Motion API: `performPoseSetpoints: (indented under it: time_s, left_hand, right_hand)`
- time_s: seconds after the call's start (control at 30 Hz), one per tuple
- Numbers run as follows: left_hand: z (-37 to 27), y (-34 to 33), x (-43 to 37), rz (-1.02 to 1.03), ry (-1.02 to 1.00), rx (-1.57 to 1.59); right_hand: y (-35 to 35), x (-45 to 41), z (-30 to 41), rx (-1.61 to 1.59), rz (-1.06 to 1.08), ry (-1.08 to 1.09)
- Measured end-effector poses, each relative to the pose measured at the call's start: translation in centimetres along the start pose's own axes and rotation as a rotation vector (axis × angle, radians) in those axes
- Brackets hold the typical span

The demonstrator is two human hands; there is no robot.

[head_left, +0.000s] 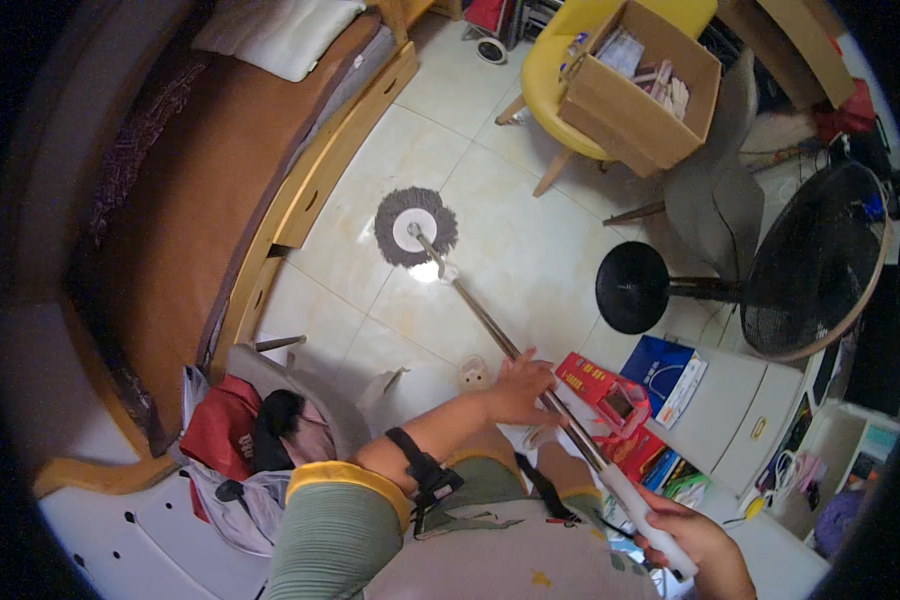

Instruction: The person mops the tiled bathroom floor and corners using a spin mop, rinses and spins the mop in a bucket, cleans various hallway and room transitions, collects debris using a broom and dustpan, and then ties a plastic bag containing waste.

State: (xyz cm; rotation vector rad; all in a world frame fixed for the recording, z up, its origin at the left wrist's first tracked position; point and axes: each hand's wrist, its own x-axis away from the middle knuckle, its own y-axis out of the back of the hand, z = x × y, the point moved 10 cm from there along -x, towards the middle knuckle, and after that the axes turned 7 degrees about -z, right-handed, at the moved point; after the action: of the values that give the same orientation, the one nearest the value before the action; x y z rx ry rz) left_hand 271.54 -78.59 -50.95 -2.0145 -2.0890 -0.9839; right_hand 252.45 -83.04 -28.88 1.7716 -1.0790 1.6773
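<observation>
A spin mop with a round grey string head (391,212) lies flat on the pale tiled floor (345,289). Its metal pole (487,319) slants down to the right, towards a white handle grip (649,525). Around the middle of the pole is my left hand (526,390), some fingers spread over it. My right hand (682,529) is closed around the white grip near the pole's end. The mop head touches the tiles, with a bright reflection beside it.
A wooden bed frame (352,124) borders the floor on the left. At the upper right, a cardboard box (630,124) rests on a yellow chair (540,82). A standing fan (810,262), its round black base (631,287), and a white drawer cabinet (735,412) are on the right. A bag-laden chair (345,420) stands lower left.
</observation>
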Motion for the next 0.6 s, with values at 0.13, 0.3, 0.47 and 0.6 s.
performPoseSetpoints:
  time_s: [0.13,0.3,0.47,0.6]
  left_hand:
    - [0.5,1.7,-1.0,-0.214,-0.188,-0.032]
    - [9.1,13.3,-3.2,-0.522,0.11,-0.36]
    - [17.8,19.1,-1.8,-0.641,0.407,-0.573]
    - [13.0,15.4,-0.8,-0.647,0.25,-0.392]
  right_hand:
    - [-1.8,0.2,0.4,-0.032,-0.008,0.019]
    - [-7.7,-8.2,6.3,0.2,0.118,0.202]
    - [-14.6,-13.4,7.0,0.387,0.077,0.247]
    - [-10.9,-7.9,8.6,0.726,-0.059,0.267]
